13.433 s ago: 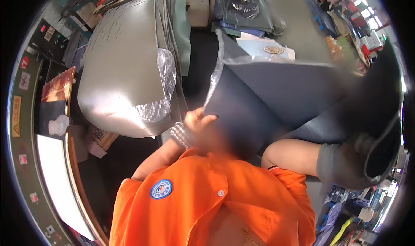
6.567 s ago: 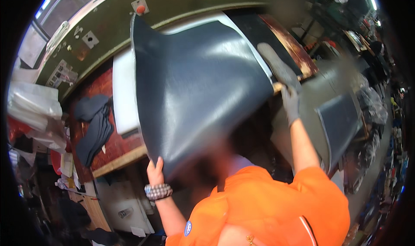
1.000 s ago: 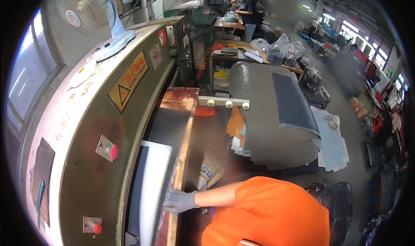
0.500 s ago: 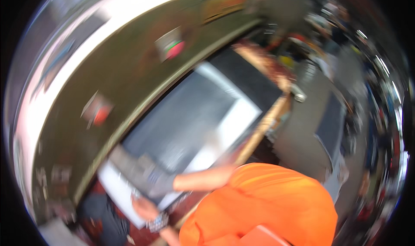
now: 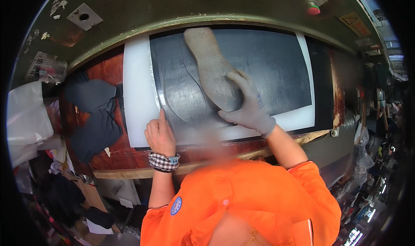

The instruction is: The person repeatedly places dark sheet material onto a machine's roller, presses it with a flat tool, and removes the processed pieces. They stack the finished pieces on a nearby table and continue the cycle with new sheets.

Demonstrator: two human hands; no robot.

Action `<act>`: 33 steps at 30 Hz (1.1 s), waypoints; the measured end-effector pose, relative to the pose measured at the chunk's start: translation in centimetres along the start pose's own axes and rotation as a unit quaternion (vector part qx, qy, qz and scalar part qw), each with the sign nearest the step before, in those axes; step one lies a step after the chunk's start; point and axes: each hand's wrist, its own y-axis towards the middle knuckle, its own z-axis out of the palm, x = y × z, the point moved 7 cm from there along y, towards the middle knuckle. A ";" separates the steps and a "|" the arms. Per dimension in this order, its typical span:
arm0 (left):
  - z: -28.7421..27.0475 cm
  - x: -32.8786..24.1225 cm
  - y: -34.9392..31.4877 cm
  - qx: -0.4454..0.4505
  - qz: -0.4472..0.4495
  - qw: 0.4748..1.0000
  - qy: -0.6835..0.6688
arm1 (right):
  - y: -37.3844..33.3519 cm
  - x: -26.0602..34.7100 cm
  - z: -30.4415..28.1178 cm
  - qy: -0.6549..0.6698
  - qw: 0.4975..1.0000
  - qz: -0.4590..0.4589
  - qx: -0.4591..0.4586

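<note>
My grey-gloved right hand (image 5: pixel 250 107) wraps thumb and fingers around the five-o'clock end of a worn grey-brown, sole-shaped block (image 5: pixel 208 66) that leans toward eleven over a smooth black flat sheet (image 5: pixel 272 64); whether it rests flush, I can't tell. My bare left hand (image 5: pixel 161 135) sits at the sheet's eight o'clock, index finger straight, the others bent; I can't tell if they pinch anything. To my judgement, I need a level hold, the block close to the thin curved line (image 5: pixel 186 65) at its nine o'clock without crossing it.
</note>
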 end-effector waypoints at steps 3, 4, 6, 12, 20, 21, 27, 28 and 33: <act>0.5 0.6 0.9 -0.026 0.006 0.999 -0.028 | -0.2 -2.4 1.9 -0.061 0.998 -0.006 -0.020; 1.1 0.9 1.4 -0.007 -0.008 0.999 -0.035 | 0.2 -3.0 2.0 -0.064 0.997 -0.009 -0.032; 1.3 1.2 2.8 -0.036 0.002 0.999 -0.041 | 1.3 -4.0 2.4 -0.099 0.994 -0.017 -0.029; 2.9 2.4 9.7 -0.048 -0.017 0.997 -0.066 | 7.5 -7.5 0.0 -0.086 0.993 -0.017 -0.079; 2.7 -1.1 10.7 -0.052 0.005 0.994 -0.096 | 13.4 -13.5 -20.9 -0.237 0.878 0.106 -0.401; 3.8 -1.9 10.8 -0.010 0.027 0.993 -0.119 | 14.5 -13.7 -20.7 -0.245 0.877 0.084 -0.405; 6.6 -1.5 15.0 -0.054 0.001 0.990 -0.131 | 16.0 -15.7 -19.5 -0.184 0.869 0.045 -0.457; 6.4 -1.7 15.5 -0.061 0.031 0.988 -0.136 | 15.6 -15.6 -19.5 -0.186 0.865 0.024 -0.466; 5.8 -1.7 15.7 -0.042 0.022 0.988 -0.150 | 13.4 -15.2 -18.7 -0.209 0.896 0.056 -0.388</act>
